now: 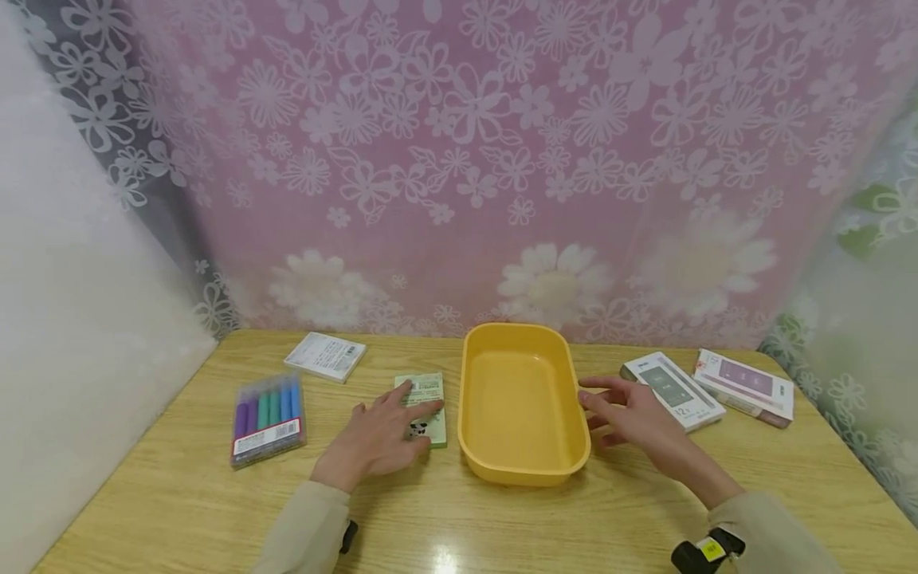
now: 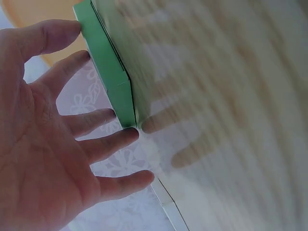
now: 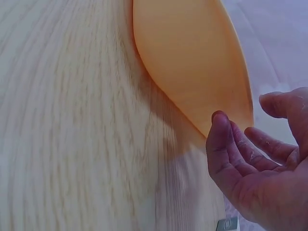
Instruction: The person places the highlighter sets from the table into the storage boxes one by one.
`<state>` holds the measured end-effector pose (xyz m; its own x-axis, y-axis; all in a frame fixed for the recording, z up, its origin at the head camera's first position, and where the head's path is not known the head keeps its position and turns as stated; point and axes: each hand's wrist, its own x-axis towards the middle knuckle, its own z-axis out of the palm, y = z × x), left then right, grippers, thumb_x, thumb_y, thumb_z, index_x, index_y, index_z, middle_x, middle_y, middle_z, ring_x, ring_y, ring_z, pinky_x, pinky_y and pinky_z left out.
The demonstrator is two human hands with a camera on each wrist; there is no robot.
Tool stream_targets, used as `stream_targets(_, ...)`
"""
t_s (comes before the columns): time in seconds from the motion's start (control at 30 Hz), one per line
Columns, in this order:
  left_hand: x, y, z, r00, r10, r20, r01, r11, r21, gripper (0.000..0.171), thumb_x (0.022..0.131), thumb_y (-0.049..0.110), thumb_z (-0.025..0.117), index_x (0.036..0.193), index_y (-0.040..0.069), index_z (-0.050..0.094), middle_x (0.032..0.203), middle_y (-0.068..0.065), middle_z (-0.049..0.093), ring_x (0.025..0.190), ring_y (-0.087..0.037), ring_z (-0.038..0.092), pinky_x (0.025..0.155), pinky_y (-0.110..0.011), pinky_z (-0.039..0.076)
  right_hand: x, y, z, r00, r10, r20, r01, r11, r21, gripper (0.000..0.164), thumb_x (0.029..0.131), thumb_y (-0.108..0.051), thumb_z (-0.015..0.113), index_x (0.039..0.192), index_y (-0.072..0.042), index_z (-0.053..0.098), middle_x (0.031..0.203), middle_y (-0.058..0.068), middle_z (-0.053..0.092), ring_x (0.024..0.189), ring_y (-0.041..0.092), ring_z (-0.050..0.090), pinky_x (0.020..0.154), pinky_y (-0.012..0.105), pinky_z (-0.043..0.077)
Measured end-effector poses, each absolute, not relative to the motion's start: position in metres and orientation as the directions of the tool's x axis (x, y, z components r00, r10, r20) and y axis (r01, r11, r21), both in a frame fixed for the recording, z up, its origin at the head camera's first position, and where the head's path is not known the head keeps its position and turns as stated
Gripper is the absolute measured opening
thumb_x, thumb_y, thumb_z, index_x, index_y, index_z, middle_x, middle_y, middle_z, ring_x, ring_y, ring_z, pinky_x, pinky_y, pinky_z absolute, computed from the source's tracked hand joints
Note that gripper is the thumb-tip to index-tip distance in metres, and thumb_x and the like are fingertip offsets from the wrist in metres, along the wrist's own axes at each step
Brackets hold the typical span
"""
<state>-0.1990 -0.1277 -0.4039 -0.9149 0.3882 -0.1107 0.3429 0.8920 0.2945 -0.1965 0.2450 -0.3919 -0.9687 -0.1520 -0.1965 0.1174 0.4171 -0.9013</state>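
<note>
My left hand [image 1: 383, 434] lies over a thin green box [image 1: 433, 388] with a panda picture, its fingers spread. In the left wrist view the thumb and some fingertips meet or nearly meet the edge of the green box [image 2: 108, 67]. A deep yellow plastic bin [image 1: 523, 399] with rounded corners stands just right of that box. At its right wall is my right hand [image 1: 634, 414], with loosely bent fingers. The right wrist view shows those fingertips beside the outer wall of the bin [image 3: 192, 57]; whether they touch it I cannot tell.
A clear case of purple, green and blue markers [image 1: 268, 418] lies at the left, with a flat white box [image 1: 326, 356] behind it. Right of my right hand are a white box with a dark panel [image 1: 674, 391] and a white-and-purple box [image 1: 744, 386]. A flowered curtain [image 1: 488, 159] hangs behind.
</note>
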Motion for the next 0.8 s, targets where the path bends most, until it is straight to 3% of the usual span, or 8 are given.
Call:
stream_targets(0.17, -0.202, -0.125, -0.404, -0.920, 0.380, -0.100, 0.337, 0.894, 0.295, 0.050, 0.101, 0.050, 0.050, 0.150, 0.040, 0.050, 0.167, -0.015, 0.029, 0.146, -0.046, 0.041, 0.107, -0.080, 0.030, -0.201, 0.238, -0.391, -0.973, -0.119, -0.200, 0.132, 0.422, -0.897, 0.067, 0.099, -0.041, 0.064, 0.150, -0.001, 0.045, 0.122, 0.018, 0.066, 0.092, 0.020, 0.073, 0.074, 0.035, 0.063)
stream_targets(0.4, -0.206, -0.117, -0.407, -0.939, 0.344, -0.011, 0.327, 0.901, 0.287, 0.049, 0.095, 0.065, 0.056, 0.136, 0.039, 0.060, 0.159, -0.017, 0.043, 0.135, -0.050, 0.051, 0.102, -0.077, 0.038, -0.206, 0.234, -0.389, -0.973, -0.080, -0.217, 0.170, 0.389, -0.905, 0.060, 0.100, -0.031, 0.065, 0.147, 0.000, 0.047, 0.113, 0.013, 0.068, 0.083, 0.019, 0.072, 0.072, 0.035, 0.063)
stream_targets(0.57, -0.206, -0.115, -0.405, -0.952, 0.305, -0.029, 0.286, 0.917, 0.277, 0.047, 0.091, 0.060, 0.065, 0.132, 0.039, 0.059, 0.159, -0.017, 0.041, 0.131, -0.048, 0.054, 0.096, -0.076, 0.043, -0.207, 0.233, -0.389, -0.970, -0.082, -0.230, 0.186, 0.363, -0.913, 0.058, 0.100, -0.029, 0.065, 0.147, 0.001, 0.047, 0.106, 0.008, 0.070, 0.082, 0.018, 0.071, 0.072, 0.033, 0.063)
stream_targets(0.8, -0.205, -0.126, -0.402, -0.958, 0.271, -0.098, 0.227, 0.919, 0.322, 0.041, 0.084, 0.040, 0.070, 0.122, 0.034, 0.057, 0.157, -0.023, 0.038, 0.125, -0.047, 0.055, 0.093, -0.073, 0.045, -0.205, 0.232, -0.389, -0.967, -0.088, -0.239, 0.195, 0.347, -0.917, 0.057, 0.100, -0.027, 0.064, 0.146, 0.002, 0.047, 0.099, 0.004, 0.069, 0.080, 0.016, 0.069, 0.069, 0.031, 0.062)
